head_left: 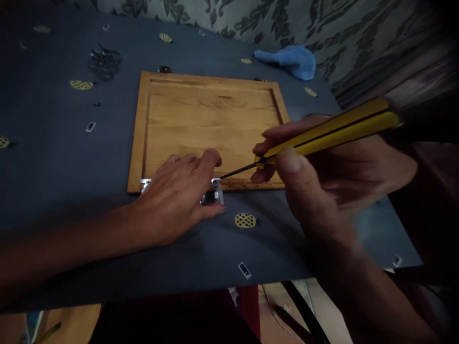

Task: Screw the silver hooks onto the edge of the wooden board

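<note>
A framed wooden panel lies flat on the table. At its near edge, a shiny metal hinge sits between the thumb and forefinger of my left hand, which steadies it and partly hides it. My right hand is closed around a yellow-handled screwdriver with a thin dark shaft. The shaft slants down to the left, its tip at the hinge's plate; whether it sits in a screw is too small to tell. Beside my left hand, another metal fitting shows at the panel's left corner.
On the blue-grey patterned table cover, a heap of small metal pieces lies at the back left, near a small screw. A blue cloth rests at the back right by the patterned wall. Dark fittings show behind the panel.
</note>
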{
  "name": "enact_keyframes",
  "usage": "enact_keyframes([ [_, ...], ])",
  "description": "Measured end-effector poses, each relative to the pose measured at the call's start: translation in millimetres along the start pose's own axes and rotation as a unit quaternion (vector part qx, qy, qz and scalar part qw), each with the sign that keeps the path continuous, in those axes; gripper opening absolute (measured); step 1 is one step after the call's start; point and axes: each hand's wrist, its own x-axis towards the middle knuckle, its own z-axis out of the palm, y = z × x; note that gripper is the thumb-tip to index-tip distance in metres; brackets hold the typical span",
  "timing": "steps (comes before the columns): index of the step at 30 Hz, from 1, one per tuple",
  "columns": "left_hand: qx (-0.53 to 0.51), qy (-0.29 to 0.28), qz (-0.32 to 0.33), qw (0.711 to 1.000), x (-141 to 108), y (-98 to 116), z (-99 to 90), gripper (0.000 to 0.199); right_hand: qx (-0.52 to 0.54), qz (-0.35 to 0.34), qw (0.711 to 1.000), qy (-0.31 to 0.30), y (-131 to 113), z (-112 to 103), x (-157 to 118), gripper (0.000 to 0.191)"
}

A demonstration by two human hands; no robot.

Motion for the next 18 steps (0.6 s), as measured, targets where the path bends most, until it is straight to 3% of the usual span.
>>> enact_keyframes([
  [4, 0.006, -0.007, -0.007, 1.000, 1.5, 0.5, -0.3, 0.054, -0.013, -0.014, 0.998, -0.057, 7.3, -4.2, -0.6, 0.026],
  [18, 0.017, -0.002, 0.002, 1.000, 1.2, 1.1, 0.4, 0.054, -0.029, -0.020, 0.996, -0.080, 8.1, -0.9, -0.5, 0.022],
])
